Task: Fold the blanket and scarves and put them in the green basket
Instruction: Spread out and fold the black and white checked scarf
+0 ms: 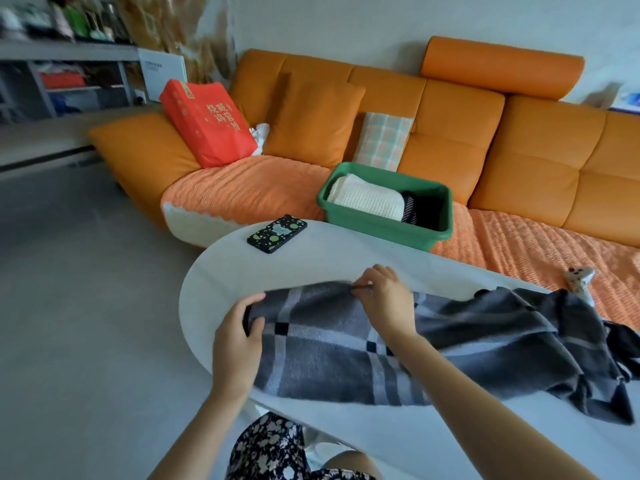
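Observation:
A grey plaid scarf (450,351) lies stretched across the white oval table (311,258), its right end bunched and hanging near the sofa. My left hand (239,344) grips the scarf's left end near the table's edge. My right hand (384,299) pinches the scarf's far edge a little to the right. The green basket (384,225) stands on the sofa seat behind the table. Inside it lie a folded cream knitted blanket (367,199) and a dark folded scarf (412,209) beside it.
A phone (277,233) in a black dotted case lies on the table's far left part. The orange sofa (519,161) carries a red bag (207,123), orange cushions, a checked pillow (382,140) and a small toy (578,277). Grey floor spreads to the left.

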`<state>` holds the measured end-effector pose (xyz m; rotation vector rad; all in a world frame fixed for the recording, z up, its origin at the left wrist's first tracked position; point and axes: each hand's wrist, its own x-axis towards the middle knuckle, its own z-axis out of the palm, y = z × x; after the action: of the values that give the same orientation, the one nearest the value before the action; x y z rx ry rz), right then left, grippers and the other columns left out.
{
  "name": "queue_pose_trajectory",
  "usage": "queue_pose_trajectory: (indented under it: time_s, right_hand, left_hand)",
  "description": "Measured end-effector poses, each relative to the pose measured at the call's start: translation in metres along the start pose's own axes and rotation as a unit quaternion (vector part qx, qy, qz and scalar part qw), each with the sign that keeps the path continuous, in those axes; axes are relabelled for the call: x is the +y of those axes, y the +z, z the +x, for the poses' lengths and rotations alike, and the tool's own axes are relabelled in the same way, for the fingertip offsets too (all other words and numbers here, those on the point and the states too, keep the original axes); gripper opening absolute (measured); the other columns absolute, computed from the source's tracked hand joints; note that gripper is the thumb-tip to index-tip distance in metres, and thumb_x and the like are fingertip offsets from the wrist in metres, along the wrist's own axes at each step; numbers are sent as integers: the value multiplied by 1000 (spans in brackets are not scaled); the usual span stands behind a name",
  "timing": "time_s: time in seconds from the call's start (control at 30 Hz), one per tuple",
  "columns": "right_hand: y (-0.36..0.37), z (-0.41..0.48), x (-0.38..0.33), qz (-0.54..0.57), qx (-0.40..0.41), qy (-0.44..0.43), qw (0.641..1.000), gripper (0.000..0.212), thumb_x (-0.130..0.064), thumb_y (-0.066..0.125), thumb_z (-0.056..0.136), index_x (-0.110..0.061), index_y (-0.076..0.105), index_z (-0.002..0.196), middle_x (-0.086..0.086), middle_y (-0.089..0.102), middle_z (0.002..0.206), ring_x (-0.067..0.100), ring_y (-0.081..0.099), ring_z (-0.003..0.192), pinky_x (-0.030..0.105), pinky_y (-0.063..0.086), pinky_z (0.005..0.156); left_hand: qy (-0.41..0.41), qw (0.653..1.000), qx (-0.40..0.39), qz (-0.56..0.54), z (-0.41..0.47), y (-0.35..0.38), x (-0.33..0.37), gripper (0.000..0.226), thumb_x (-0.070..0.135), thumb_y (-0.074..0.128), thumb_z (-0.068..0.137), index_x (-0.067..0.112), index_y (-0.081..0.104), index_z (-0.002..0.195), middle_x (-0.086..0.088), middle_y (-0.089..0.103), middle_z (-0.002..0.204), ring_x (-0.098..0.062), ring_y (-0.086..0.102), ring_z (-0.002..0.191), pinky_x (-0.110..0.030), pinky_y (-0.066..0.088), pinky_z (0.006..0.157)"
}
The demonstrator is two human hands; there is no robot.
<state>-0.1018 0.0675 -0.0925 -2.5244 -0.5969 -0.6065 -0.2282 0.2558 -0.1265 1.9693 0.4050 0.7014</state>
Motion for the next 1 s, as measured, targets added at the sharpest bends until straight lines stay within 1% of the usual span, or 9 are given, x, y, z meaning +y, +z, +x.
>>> queue_pose_trajectory:
  time_s: [0.07,0.1,0.2,0.27,0.43,0.53,0.67,0.83,1.0]
  right_hand:
    - [-1,-3,-9,0,63,-68,996,12,0,73,68,-9,64,69,2,62,75,26,57,70,31,44,49]
    - [3,-8,-12,-2,34,-84,996,11,1,71,68,-8,65,69,3,62,76,26,57,71,35,47,52]
    - [15,-28,-11,-41,-236,-68,969,14,-7,58,84,-13,71,86,3,62,101,23,56,93,40,50,77]
    - [19,-38,-7,-32,-330,-50,942,18,-15,53,90,-19,71,95,-2,61,109,18,58,96,36,51,83]
    - [18,-14,-6,55,-254,35,965,20,-26,51,94,-22,68,104,-5,68,101,10,61,90,27,51,76]
    - [35,10,-9,57,-253,69,963,31,-32,55,92,-19,60,120,-2,61,116,17,53,111,37,51,85]
    - [65,32,-23,-15,-320,72,945,52,-40,60,88,-17,48,133,4,53,130,23,37,127,40,44,93]
    - [91,41,-40,-7,-288,69,955,16,-13,59,86,-13,67,100,8,66,104,25,50,109,33,47,79]
    - [109,68,-64,52,-165,31,984,16,-3,55,86,-12,66,93,5,65,102,24,56,96,30,43,76]
  left_hand:
    - [22,999,26,29,12,-8,5,41,6,55,90,21,48,127,9,54,126,-11,51,114,-22,38,88]
    - [17,998,23,57,14,-10,3,45,9,55,90,21,43,131,8,53,128,-14,52,113,-24,40,84]
    - [-31,987,-51,149,2,-12,-17,53,17,58,89,16,36,137,-2,50,134,-22,51,118,-30,43,86]
    - [-65,982,-74,160,-9,-15,-31,58,20,60,88,13,33,139,-5,51,133,-23,50,119,-33,43,91]
    - [-81,984,-55,148,-14,-23,-39,59,25,64,85,9,39,136,-5,52,124,-20,49,115,-32,42,91]
    - [-83,984,-44,152,-15,-28,-37,53,26,67,82,10,46,128,-5,51,116,-17,52,102,-28,44,80]
    - [-100,984,-34,146,-19,-35,-42,33,22,72,77,16,56,104,2,55,99,-11,51,84,-26,38,70]
    - [-133,988,-14,76,-16,-45,-49,23,16,71,78,26,57,92,12,61,77,-6,58,75,-27,43,66]
    - [-149,987,53,30,15,-68,-69,24,12,69,80,23,55,97,6,59,80,-9,58,76,-14,38,62]
